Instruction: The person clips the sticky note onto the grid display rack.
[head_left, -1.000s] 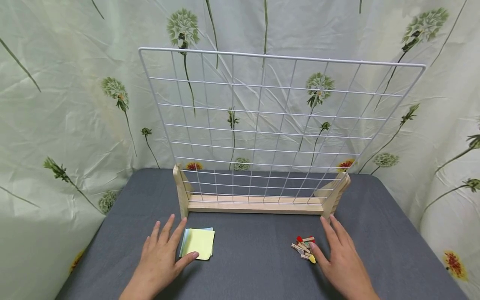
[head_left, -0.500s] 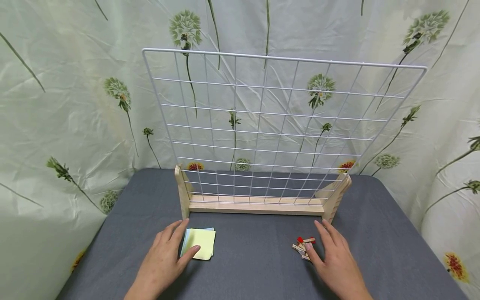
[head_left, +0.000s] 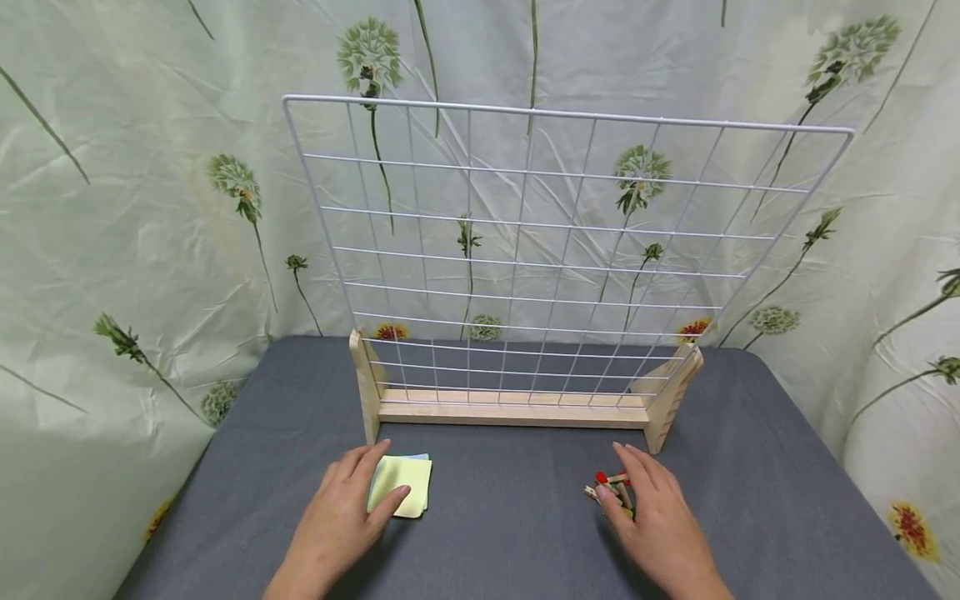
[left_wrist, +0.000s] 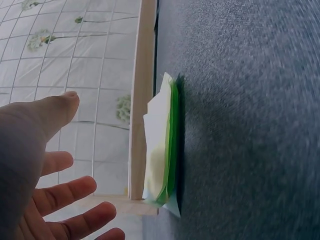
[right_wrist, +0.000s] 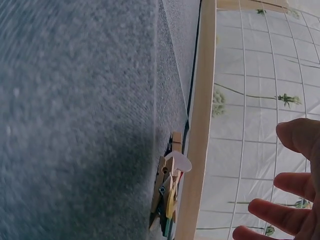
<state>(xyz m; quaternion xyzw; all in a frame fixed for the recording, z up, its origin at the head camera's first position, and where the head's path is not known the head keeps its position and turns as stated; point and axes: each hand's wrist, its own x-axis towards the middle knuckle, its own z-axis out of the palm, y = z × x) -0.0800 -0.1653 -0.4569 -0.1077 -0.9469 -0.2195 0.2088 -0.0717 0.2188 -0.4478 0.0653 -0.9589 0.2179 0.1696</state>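
Observation:
A stack of square paper sheets [head_left: 408, 487], pale yellow on top with blue and green edges below, lies on the left of the grey table. Over its left side is my left hand [head_left: 341, 508], fingers spread and relaxed; the left wrist view shows a gap between the fingers and the sheets [left_wrist: 159, 145]. Small wooden clothespins [head_left: 618, 481] with coloured decorations lie in a pile on the right. My right hand [head_left: 660, 521] hovers over them, its fingers loosely extended, and partly hides them in the head view. In the right wrist view nothing sits between the fingers and the clothespins [right_wrist: 170, 185].
Behind both hands stands a white wire grid panel [head_left: 513, 221] in a wooden base [head_left: 510, 412], whose side supports rise at left and right. A flower-printed curtain [head_left: 150, 250] hangs behind the table [head_left: 495, 500].
Both hands have moved inward, the left one to the right over the paper stack and the right one to the left over the clothespins. The fingers have drawn slightly closer together.

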